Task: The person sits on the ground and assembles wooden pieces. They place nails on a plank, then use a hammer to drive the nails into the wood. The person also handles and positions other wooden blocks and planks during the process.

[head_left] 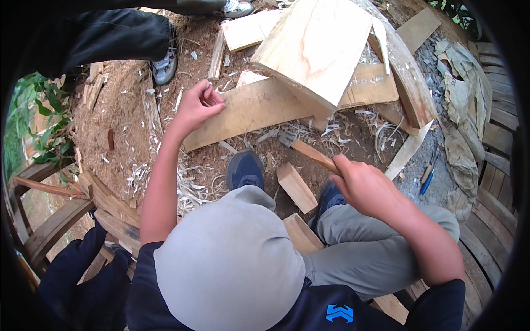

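My right hand (367,187) is wrapped round the wooden handle of a hammer (313,154). The hammer's metal head hangs over the shavings, just in front of a dark blue shoe (245,170). My left hand (200,107) is at the left end of a long flat plank (251,107), its fingers curled in and the thumb near them. What those fingers hold, if anything, is too small to make out. Across the plank lies a thick, pale wooden board (320,44), tilted and covering part of it.
Two short wood blocks (297,187) lie near my feet, among curled shavings (190,193). A thick timber (408,77) runs along the right. Beyond it are a blue-handled tool (427,179) and crumpled sheeting (461,88). Another person's leg (121,36) reaches in at upper left.
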Tool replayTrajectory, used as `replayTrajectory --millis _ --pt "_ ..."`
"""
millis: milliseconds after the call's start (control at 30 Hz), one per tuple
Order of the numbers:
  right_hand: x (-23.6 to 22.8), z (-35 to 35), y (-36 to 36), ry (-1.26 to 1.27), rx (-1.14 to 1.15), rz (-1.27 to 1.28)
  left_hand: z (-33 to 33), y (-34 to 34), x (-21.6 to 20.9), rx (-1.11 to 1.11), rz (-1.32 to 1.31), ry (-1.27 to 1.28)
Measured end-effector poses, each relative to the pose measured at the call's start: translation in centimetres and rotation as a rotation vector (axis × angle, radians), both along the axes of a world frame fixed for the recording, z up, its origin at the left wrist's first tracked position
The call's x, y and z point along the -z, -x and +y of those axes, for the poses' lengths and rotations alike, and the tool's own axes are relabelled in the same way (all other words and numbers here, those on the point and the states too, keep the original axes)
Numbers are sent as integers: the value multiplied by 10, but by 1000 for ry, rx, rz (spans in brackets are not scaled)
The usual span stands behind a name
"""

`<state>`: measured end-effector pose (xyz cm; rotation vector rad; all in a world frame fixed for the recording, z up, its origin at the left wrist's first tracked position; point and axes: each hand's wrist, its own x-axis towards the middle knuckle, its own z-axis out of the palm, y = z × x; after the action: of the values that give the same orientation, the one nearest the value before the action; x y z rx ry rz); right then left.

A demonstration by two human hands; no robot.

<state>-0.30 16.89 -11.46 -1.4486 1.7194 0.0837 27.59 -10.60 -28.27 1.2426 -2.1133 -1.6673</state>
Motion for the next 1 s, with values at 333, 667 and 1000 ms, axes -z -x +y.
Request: replayTrajectory --millis 333,667,1000 --pt "-22 3 5 -9 11 11 38 -16 2 -156 -223 210" --pt "-128 68 163 272 254 261 28 -42 -27 -268 -78 303" --pt "79 243 154 354 934 429 69 115 -192 860 -261 534"
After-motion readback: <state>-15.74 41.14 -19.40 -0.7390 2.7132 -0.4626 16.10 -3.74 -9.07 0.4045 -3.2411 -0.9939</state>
